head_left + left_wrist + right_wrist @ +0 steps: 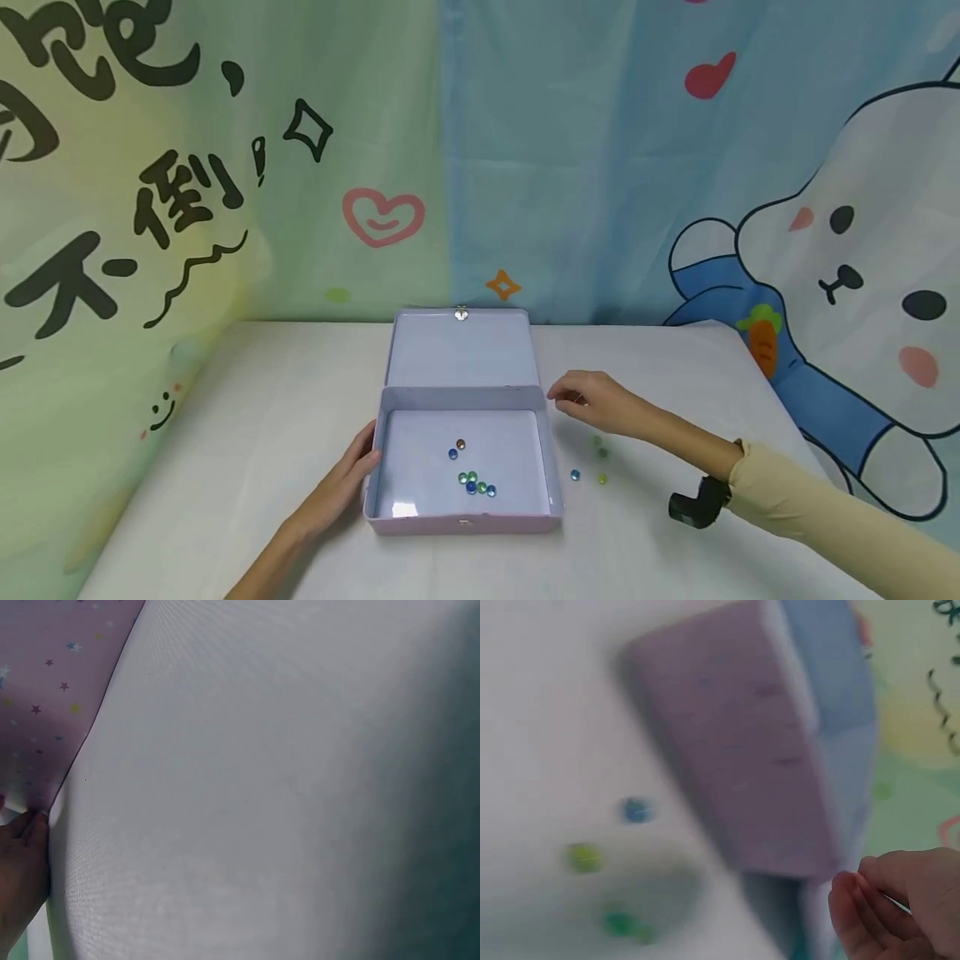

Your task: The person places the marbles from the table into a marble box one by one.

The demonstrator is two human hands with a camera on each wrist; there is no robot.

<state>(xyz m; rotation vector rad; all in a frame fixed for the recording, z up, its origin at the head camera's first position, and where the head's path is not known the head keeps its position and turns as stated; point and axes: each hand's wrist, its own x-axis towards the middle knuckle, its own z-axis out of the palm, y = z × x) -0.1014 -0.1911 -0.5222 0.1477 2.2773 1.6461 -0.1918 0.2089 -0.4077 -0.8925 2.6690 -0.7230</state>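
A shallow lilac box [465,523] with a star pattern sits on the table, its hinged lid [461,350] raised at the back. Several glass marbles in blue, green and amber, including a blue marble [471,487], lie on its floor. My left hand [341,483] grips the box's left wall, thumb at the rim. Beyond the right wall, my right hand [600,402] hovers near the back corner, thumb and fingertips drawn together; I cannot tell whether they hold a marble. In the right wrist view, that hand [900,904] overlaps the blurred box edge.
Right of the box, a blue marble [575,475], a yellow-green marble [602,479] and two green marbles lie on the white tablecloth [300,375]. A printed curtain [540,167] hangs behind the table. A black wrist camera [699,502] is strapped to the right arm.
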